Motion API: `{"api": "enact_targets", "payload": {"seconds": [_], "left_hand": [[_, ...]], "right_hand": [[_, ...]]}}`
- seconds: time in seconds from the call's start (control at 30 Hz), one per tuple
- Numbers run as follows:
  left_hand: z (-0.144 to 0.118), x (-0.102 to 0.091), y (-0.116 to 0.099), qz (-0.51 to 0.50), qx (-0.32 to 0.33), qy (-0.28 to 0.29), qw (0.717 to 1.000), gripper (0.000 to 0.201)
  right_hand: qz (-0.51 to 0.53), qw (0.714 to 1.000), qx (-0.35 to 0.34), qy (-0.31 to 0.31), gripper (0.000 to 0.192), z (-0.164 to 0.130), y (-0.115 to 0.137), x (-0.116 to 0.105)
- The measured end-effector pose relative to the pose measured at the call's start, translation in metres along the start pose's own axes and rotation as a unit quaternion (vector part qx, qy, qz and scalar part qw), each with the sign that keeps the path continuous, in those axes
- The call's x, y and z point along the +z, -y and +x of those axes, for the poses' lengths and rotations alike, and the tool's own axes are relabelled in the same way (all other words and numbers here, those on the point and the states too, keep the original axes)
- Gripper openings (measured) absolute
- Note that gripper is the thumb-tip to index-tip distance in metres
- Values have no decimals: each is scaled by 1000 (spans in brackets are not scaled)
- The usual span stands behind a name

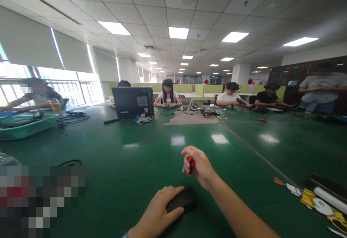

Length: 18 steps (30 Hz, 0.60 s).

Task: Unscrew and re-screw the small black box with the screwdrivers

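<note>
My left hand (165,209) is closed around a small black box-shaped device (185,200), thumb on the near side and fingers across the far side, keeping it on the green tabletop. I cannot make out exactly what kind of device it is. Above it, my right hand (199,165) grips a screwdriver (191,165) by its red and black handle. The thin shaft points down, and its tip meets the far edge of the device; the exact contact point is too small to see.
A black computer case (132,102) stands ahead, with grey-blue gloves (142,119) beside it. A green basket (32,127) of cables is at left. Another screwdriver (264,120) lies far right; a cartoon-cat item (317,203) lies near right. Several people sit or stand around the green table (108,154).
</note>
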<state>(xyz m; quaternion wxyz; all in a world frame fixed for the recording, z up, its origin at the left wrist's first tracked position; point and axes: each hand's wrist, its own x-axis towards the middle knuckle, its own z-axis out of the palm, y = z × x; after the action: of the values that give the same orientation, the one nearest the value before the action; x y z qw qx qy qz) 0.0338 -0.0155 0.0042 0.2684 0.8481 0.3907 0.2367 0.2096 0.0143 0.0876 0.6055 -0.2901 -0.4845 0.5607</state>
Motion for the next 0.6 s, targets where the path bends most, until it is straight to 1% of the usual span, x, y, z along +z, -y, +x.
{"api": "enact_targets", "payload": {"seconds": [0.07, 0.13, 0.2, 0.3, 0.47, 0.6], "left_hand": [[0, 0, 0, 0, 1, -2, 1000, 46], [0, 1, 1, 1, 2, -3, 1000, 46], [0, 2, 2, 2, 3, -5, 1000, 45], [0, 3, 3, 2, 3, -11, 1000, 46], [0, 3, 2, -3, -3, -11, 1000, 46], [0, 1, -1, -6, -9, -10, 1000, 44]], "right_hand": [[77, 997, -12, 6, 19, -3, 0, 2], [153, 988, -25, 12, 21, -9, 0, 6], [195, 979, -5, 53, 22, -15, -1, 12], [191, 975, 29, 107, 19, -22, -5, 18], [176, 977, 23, 114, 19, -21, -16, 17], [167, 977, 13, 130, 19, -20, -21, 17]]}}
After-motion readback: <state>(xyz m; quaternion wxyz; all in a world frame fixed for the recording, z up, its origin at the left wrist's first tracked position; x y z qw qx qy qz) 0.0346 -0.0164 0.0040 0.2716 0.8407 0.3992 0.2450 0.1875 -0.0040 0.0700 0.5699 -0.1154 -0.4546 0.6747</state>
